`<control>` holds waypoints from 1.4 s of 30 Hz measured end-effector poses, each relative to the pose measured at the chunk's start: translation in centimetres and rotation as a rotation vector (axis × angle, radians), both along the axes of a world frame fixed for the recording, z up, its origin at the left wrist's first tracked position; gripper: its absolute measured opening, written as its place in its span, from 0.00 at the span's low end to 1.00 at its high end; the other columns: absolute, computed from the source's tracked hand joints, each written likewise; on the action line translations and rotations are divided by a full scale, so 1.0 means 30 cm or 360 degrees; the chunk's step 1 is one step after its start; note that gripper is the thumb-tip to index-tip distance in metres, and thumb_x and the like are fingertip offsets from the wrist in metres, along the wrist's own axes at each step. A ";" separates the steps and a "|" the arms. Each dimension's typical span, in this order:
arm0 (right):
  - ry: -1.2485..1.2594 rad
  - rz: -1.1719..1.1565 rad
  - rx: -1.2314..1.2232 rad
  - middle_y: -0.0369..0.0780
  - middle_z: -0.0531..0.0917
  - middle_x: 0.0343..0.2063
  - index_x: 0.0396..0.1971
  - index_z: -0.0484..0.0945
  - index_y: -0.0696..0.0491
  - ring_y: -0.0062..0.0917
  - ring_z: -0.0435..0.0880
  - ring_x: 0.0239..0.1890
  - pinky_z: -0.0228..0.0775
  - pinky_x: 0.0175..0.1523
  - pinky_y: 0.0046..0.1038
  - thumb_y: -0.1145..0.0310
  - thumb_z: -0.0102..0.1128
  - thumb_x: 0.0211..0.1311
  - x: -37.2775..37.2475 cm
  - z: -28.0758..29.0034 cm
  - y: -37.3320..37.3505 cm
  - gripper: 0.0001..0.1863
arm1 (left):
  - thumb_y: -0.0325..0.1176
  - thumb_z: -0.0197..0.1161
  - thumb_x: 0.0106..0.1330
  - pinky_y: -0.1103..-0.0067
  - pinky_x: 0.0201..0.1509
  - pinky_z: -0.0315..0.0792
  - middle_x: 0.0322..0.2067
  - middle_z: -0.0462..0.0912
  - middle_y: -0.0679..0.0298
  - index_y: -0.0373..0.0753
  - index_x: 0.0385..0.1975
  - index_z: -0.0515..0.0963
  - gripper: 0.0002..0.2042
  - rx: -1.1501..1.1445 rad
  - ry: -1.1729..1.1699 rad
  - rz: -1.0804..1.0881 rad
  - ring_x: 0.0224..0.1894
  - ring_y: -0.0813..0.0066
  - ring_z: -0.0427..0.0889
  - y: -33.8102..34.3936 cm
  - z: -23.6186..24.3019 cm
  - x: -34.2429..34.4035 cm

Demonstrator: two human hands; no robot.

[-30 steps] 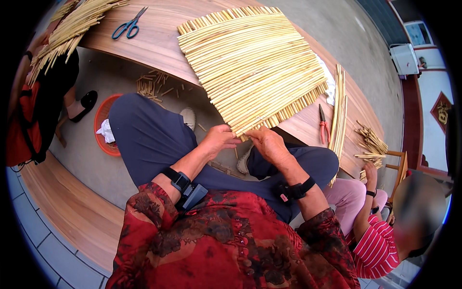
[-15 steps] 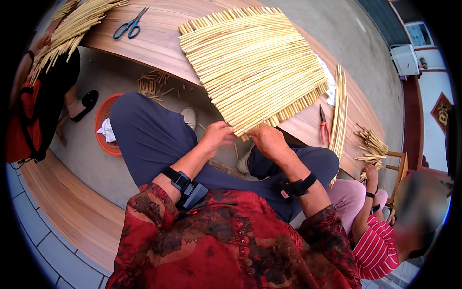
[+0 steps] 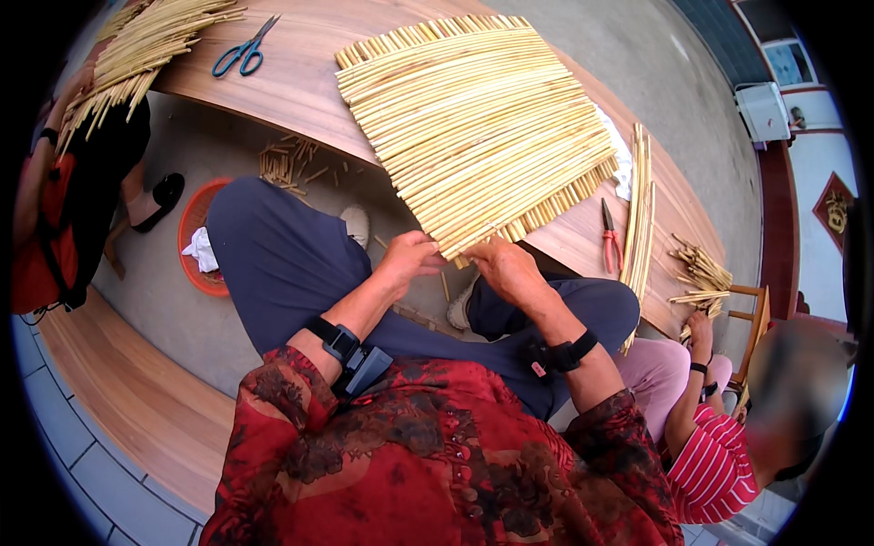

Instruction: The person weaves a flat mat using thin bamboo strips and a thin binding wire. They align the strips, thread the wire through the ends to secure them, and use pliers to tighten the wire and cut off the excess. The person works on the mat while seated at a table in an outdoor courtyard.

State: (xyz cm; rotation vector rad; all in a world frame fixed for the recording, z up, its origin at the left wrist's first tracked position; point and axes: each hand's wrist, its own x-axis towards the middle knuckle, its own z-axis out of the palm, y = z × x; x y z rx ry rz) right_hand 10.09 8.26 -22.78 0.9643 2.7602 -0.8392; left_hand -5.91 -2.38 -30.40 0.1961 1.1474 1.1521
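Note:
A mat of straw-coloured stalks (image 3: 482, 127) lies across the table, its near corner reaching past the edge over my lap. Its stalks run side by side, with a second layer of ends showing along the far and right borders. My left hand (image 3: 411, 259) pinches the near corner from the left, fingers closed at the stalk tips. From the right, my right hand (image 3: 503, 268) has its thumb and fingers closed on the same corner. A small pale strand seems to show between the hands, too fine to make out.
Blue-handled scissors (image 3: 246, 47) lie at the far left of the wooden table (image 3: 291, 82). Red-handled pliers (image 3: 611, 238) and long loose stalks (image 3: 639, 214) lie at right. An orange basket (image 3: 193, 238) stands on the floor. Co-workers sit on both sides, handling stalk bundles (image 3: 703, 271).
Both my hands stay at the mat's near corner with hardly any movement. The co-worker's arm at the left has shifted slightly.

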 end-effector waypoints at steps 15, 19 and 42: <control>0.0099 -0.0218 -0.0136 0.47 0.80 0.33 0.39 0.80 0.57 0.40 0.80 0.40 0.71 0.46 0.34 0.71 0.58 0.58 0.081 0.023 0.007 0.10 | 0.36 0.56 0.66 0.68 0.52 0.71 0.46 0.79 0.57 0.35 0.50 0.71 0.16 0.0025 -0.0136 -0.0043 0.47 0.65 0.79 0.005 0.019 0.002; 0.0158 -0.0212 -0.0055 0.47 0.80 0.31 0.35 0.81 0.53 0.42 0.80 0.38 0.72 0.43 0.38 0.69 0.58 0.56 0.069 0.013 -0.002 0.08 | 0.37 0.59 0.65 0.65 0.56 0.69 0.47 0.78 0.57 0.34 0.52 0.71 0.19 0.0060 -0.0260 -0.0064 0.49 0.64 0.78 0.006 0.002 0.009; 0.0121 -0.0134 -0.0001 0.48 0.78 0.30 0.35 0.81 0.52 0.43 0.80 0.34 0.72 0.40 0.41 0.67 0.55 0.59 0.048 0.004 -0.034 0.08 | 0.34 0.60 0.64 0.70 0.48 0.76 0.45 0.80 0.58 0.35 0.50 0.72 0.17 0.0157 -0.0179 -0.0049 0.45 0.68 0.81 0.041 -0.006 0.017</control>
